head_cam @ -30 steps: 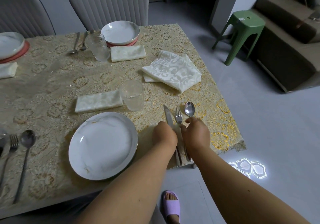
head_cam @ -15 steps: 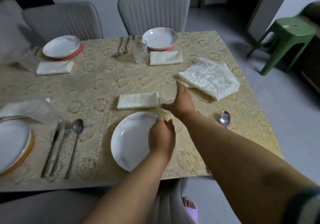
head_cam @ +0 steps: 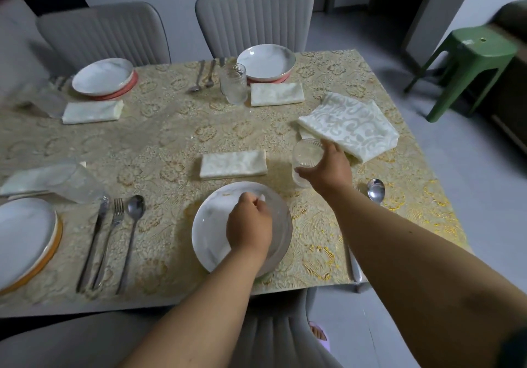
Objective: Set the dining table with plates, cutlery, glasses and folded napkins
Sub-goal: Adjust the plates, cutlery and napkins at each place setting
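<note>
From the head view, the right hand (head_cam: 328, 168) has its grip wrapped around a clear drinking glass (head_cam: 306, 162), fingers curled round the far side and thumb low on the near side; the glass stands roughly upright, mouth up and tipped slightly away, just right of the folded napkin (head_cam: 233, 164) and just beyond the marbled white plate (head_cam: 211, 225). Whether its base touches the surface (head_cam: 159, 139) I cannot tell. The glass is ribbed and see-through, with the gold-patterned cloth showing through it. The left hand (head_cam: 249, 229) hovers over the plate with its fingers curled loosely, holding nothing. The folded napkin lies with its long axis running left to right, parallel to the near edge. A spoon (head_cam: 376, 190) lies right of the right wrist, bowl pointing away, handle hidden under the forearm. A stack of patterned napkins (head_cam: 349, 124) sits just behind the hand, touching or nearly touching the knuckles, close to the right edge of the surface. Open cloth lies between the plate and the right edge. Farther left, a knife, fork and spoon set (head_cam: 111, 239) lies lengthwise toward the far side, beside another plate (head_cam: 22, 239).
</note>
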Action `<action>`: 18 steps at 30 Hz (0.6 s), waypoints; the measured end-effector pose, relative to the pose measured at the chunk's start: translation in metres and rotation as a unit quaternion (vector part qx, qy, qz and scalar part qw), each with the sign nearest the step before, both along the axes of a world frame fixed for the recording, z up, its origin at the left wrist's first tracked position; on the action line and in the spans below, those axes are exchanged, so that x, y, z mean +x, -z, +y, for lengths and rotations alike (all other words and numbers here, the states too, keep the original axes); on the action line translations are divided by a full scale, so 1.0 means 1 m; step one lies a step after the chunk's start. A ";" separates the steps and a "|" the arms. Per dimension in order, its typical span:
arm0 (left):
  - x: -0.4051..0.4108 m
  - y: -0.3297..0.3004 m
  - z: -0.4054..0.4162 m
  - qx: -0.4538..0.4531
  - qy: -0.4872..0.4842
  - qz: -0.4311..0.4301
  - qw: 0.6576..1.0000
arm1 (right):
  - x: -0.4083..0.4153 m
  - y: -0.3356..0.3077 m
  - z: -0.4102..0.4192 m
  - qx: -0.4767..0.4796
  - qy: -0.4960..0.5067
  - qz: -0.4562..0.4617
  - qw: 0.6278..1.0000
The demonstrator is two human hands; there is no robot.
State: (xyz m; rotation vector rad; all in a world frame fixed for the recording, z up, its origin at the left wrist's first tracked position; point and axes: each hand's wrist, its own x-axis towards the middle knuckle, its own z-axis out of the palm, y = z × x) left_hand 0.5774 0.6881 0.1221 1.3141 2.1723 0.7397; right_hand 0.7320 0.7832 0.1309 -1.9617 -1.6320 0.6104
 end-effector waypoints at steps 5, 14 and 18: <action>-0.038 0.002 0.000 0.038 -0.104 0.084 0.990 | -0.016 -0.002 -0.031 0.065 0.091 -0.056 0.992; -0.098 0.021 -0.007 -0.235 -0.155 0.048 0.958 | -0.061 0.026 -0.084 -0.134 0.129 0.086 0.979; -0.105 0.029 -0.006 -0.249 -0.107 0.044 0.961 | -0.066 0.028 -0.080 -0.283 0.069 0.072 0.954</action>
